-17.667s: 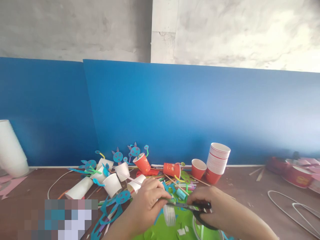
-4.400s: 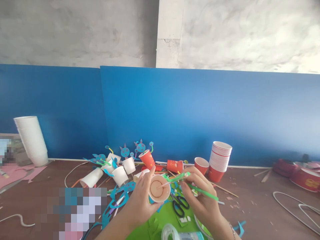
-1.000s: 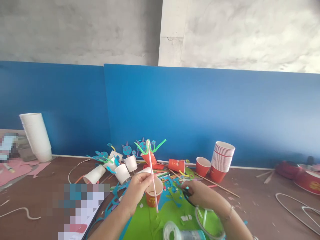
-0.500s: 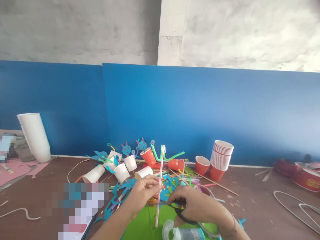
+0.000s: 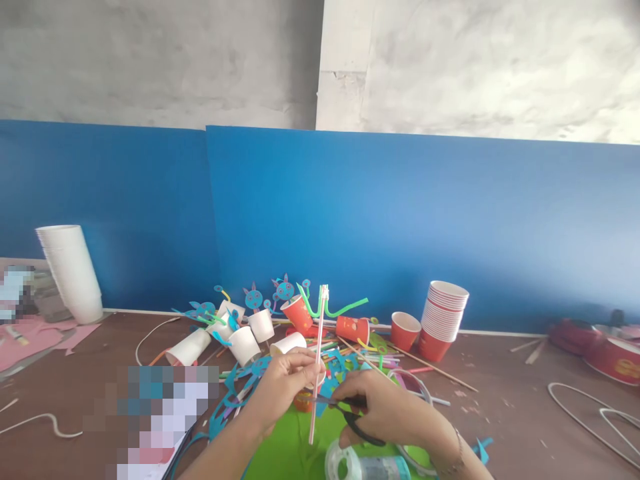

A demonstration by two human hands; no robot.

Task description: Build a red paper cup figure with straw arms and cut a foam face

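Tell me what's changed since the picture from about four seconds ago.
The left hand has let go of the paper cup, now set down and partly hidden, and holds the striped straw that the right hand had. The right hand has lifted the scissors and brought them to the straw. The red cup stack and white cup stack stayed put.

The long straw (image 5: 319,347) is white with thin pinkish-red lengthwise stripes, and the bent pieces (image 5: 351,308) at its top are bright green. The scissors (image 5: 367,432) have black handles. The paper sheet (image 5: 285,437) is green, the counter (image 5: 500,417) dark brown, the partition (image 5: 400,220) blue. Pinkish-red markings pattern the blue cat face (image 5: 254,299); yellowish spots dot the red tipped cup (image 5: 352,329).
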